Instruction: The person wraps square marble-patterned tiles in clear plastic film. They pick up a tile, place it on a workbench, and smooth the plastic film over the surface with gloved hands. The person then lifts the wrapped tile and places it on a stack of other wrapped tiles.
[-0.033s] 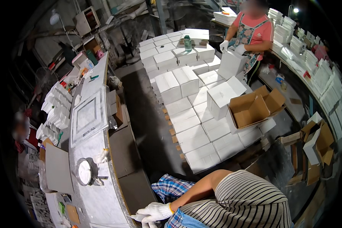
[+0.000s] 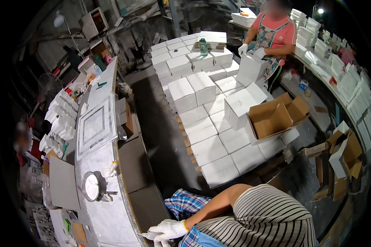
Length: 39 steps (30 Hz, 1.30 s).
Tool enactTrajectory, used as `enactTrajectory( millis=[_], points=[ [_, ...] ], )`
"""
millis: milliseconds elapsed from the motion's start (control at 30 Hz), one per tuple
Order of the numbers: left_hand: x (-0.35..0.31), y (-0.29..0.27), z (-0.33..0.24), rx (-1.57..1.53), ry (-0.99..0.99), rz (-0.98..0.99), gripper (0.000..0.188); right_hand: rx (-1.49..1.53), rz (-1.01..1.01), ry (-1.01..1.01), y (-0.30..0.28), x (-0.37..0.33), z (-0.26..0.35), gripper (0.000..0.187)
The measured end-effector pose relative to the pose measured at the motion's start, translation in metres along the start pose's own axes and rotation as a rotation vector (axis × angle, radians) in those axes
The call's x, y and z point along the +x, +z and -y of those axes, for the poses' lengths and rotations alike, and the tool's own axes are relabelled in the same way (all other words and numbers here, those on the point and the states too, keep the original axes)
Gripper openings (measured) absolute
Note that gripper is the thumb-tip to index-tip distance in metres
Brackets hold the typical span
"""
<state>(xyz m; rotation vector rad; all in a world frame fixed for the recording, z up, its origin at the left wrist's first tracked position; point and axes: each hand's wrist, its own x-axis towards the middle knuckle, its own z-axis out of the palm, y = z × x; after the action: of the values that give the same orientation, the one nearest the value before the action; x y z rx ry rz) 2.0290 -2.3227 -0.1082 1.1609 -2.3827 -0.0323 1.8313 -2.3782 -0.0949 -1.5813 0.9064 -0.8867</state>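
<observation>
My right hand (image 2: 167,230), in a white knit glove with a yellow cuff, is low in the picture at the near edge of the long white worktable (image 2: 101,214). Its fingers are stretched and apart; a greyish shape at the fingertips is too unclear to name, and I make out nothing gripped. My left hand is out of view. Nearest along the table is a round dark-rimmed dish of white material (image 2: 91,186). A crumpled white glove (image 2: 110,169) lies beside it. Farther along, a flat white panel with grey rectangular frames (image 2: 97,125) rests on the tabletop.
White boxes (image 2: 210,166) stand stacked on a pallet in the middle, topped by an open brown carton (image 2: 268,123) and a green bottle (image 2: 203,47). Beyond, a gloved co-worker (image 2: 276,37) handles a white box (image 2: 251,68). Loose cardboard (image 2: 342,160) lies at right; another person is far left.
</observation>
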Motion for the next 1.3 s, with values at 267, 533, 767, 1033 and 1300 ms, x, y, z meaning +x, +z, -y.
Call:
enactTrajectory(
  millis=[267,533,767,1033,1300],
  points=[
    [-0.007,0.006,0.008,0.061,0.056,-0.034,0.029,0.014,0.001,0.009,-0.002,0.001,0.0,0.045],
    [0.007,-0.001,-0.009,0.19,0.089,-0.146,0.026,0.014,0.005,0.003,-0.001,0.002,-0.001,0.044],
    [-0.003,0.003,0.001,0.091,-0.009,-0.009,0.025,-0.008,0.004,-0.004,0.0,0.003,-0.004,0.044],
    [0.008,-0.002,-0.009,0.265,0.146,-0.135,0.029,0.024,0.005,0.005,0.0,0.004,-0.008,0.043],
    [-0.023,0.016,0.021,0.065,0.012,0.077,0.032,0.033,0.006,0.014,0.003,0.005,-0.012,0.044]
  ],
)
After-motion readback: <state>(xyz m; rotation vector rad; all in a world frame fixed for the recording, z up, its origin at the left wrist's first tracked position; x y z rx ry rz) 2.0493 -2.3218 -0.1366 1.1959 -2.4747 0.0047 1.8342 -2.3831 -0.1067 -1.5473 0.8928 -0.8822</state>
